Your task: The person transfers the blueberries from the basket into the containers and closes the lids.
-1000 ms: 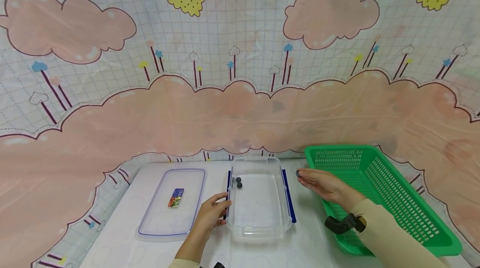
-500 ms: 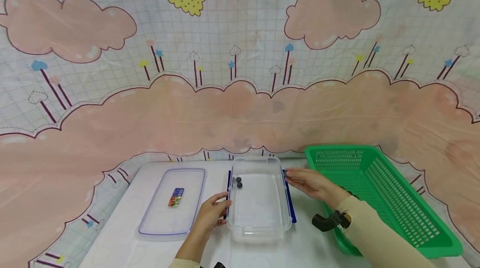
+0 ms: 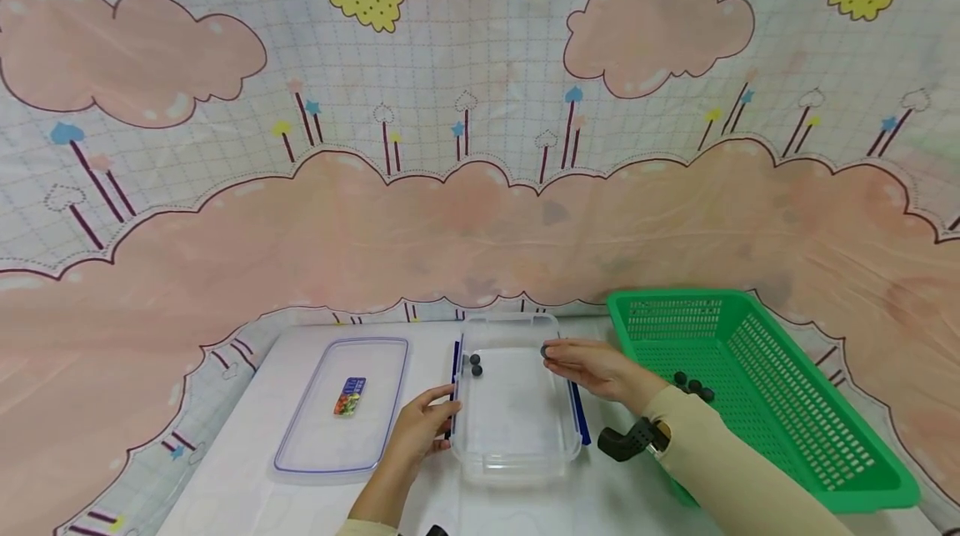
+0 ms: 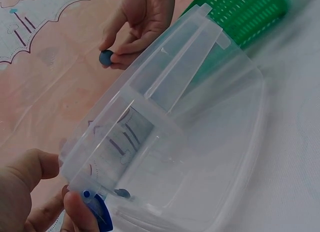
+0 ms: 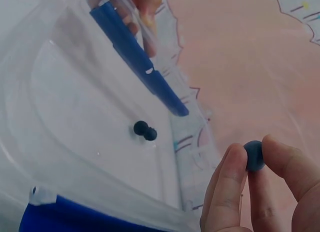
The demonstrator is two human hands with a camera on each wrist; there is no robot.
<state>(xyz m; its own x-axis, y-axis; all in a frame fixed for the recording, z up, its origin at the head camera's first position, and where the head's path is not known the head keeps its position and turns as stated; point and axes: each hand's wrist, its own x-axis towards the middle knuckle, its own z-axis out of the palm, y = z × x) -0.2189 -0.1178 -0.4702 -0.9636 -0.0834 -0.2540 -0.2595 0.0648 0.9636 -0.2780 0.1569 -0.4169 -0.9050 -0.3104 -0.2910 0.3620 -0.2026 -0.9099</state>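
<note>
A clear plastic storage box (image 3: pixel 517 428) with blue side latches stands on the table. Two small dark balls (image 5: pixel 141 127) lie together inside it, near its left wall. My left hand (image 3: pixel 420 423) grips that left side, thumb and fingers at the wall beside the blue latch (image 4: pixel 102 212). Over the box's right rim is my right hand (image 3: pixel 592 368). It pinches another small dark blue-grey ball (image 5: pixel 255 156) between thumb and fingertips, held above the box floor. From the left wrist view this ball shows past the box's upper edge.
At the right stands a green perforated basket (image 3: pixel 881 493) with several dark balls (image 3: pixel 693 386) in it, partly behind the right sleeve. A clear lid (image 3: pixel 315 440) with a blue-edged seal and a colourful label lies left of the box. Behind hangs a patterned cloth (image 3: pixel 420 244).
My right hand has moved left with the ball, from beside the basket to over the box's right rim. Balls in the basket have come into sight. My left hand has stayed put.
</note>
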